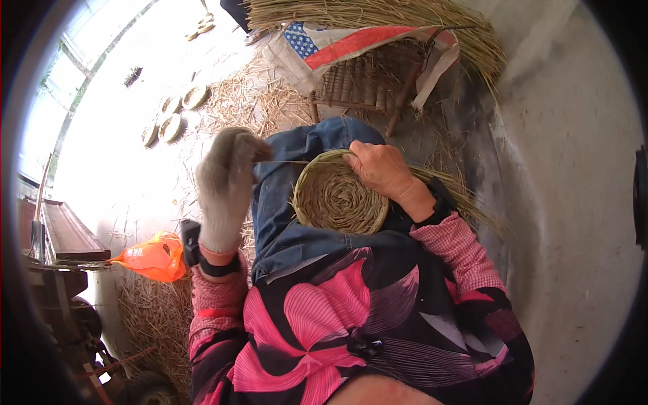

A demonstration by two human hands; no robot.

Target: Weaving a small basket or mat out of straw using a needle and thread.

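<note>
A shallow round basket (341, 199) of coiled, woven straw lies on my lap over blue denim (270, 226). My right hand (381, 169), bare, is closed on its upper right rim, thumb toward the inside. To the left of the basket, my left hand (226, 179) wears a grey-beige knit glove with bare fingertips and is raised, fingers closed. A thin straw strand (290, 161) runs taut from those fingers to the basket's upper rim. Loose straw ends (459, 192) stick out to the right from under my right wrist.
Ahead stands a low wooden chair (361, 84) with a printed sack (324, 44) and a large straw bundle (391, 13) on it. Several small woven baskets (170, 126) lie on the straw-strewn floor at far left. An orange plastic bag (158, 258) sits beside machinery (74, 317); a wall (574, 169) rises at right.
</note>
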